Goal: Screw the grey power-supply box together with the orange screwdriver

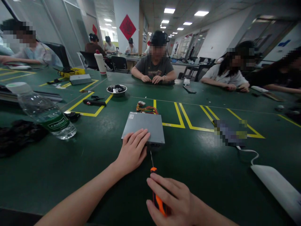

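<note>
A grey metal computer power supply (150, 124) lies on the green table in front of me, a bundle of coloured cables (149, 109) at its far side. My left hand (134, 149) holds its near left part, fingers laid over the top and thumb down by the near side. In my right hand (171, 196) is an orange and black screwdriver (153, 169), closed in the fingers by its handle. The shaft points away from me at the power supply's near face. Whether the tip touches a screw there, I cannot tell.
To the left stand a water bottle (50, 114) and a dark heap (20, 136). Beyond are a metal bowl (117, 90) of small parts and a red-black tool (94, 103). On the right, a phone-like device (229, 133) is cabled to a white power bank (274, 185). Several people sit around.
</note>
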